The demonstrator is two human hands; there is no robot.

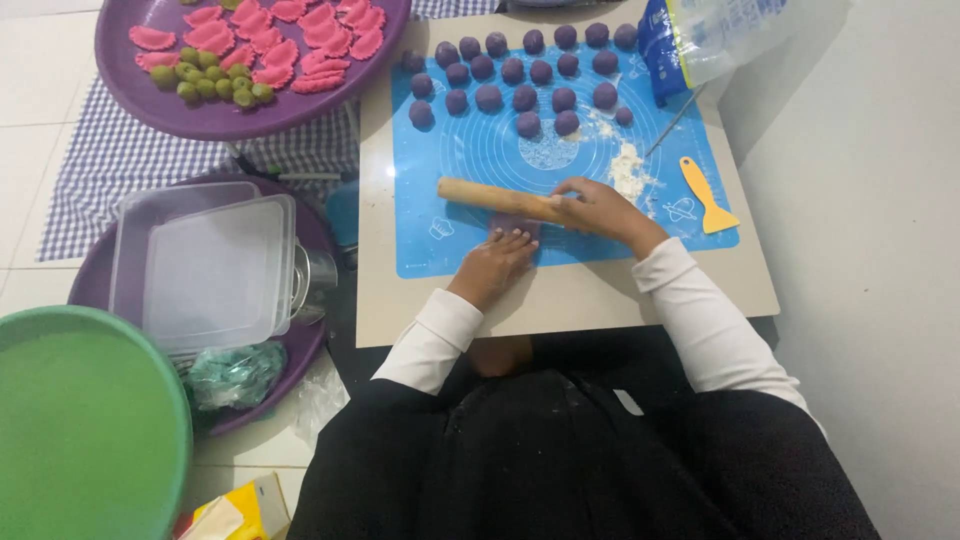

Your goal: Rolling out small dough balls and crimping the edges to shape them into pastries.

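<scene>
White floor tiles surround a low surface (pixel 560 310) with a blue mat (pixel 470 150). Right hand (pixel 600 208) fingers grip the rolling pin (pixel 495 198); left hand (pixel 495 262) fingers lie flat, open, steadying the purple dough (pixel 515 226) at the mat's near edge. Rolling looks under way; next calls for even pressure.

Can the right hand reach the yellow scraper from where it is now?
Probably yes. The right hand holds the rolling pin, and only bare blue mat lies between it and the yellow scraper.
</scene>
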